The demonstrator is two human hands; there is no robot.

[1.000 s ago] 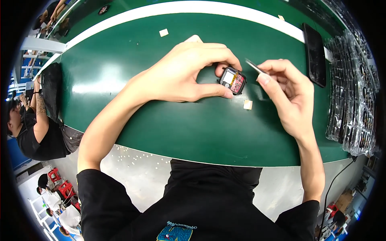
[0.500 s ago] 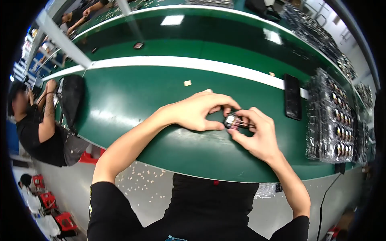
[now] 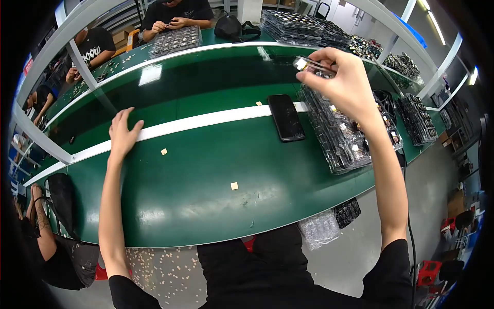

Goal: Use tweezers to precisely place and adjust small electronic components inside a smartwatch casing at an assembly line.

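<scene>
Overhead, in the head view, the right hand is seen raised above the far right part of the green table, its fingers pinched shut on a small clear-cased part that is held in the air. Directly beneath that hand a stack of clear trays filled with small parts is laid along the table's right edge, and a black phone is lying face up just beside the trays, across the white stripe. The left hand is pressed flat on the table at the white stripe, toward the left side, fingers spread and nothing held. Two small tan squares are scattered on the green surface between the hands, well apart from either. More tray stacks are set along the far edge, where other people are seated at work. A black bag is hung at the near left edge.
</scene>
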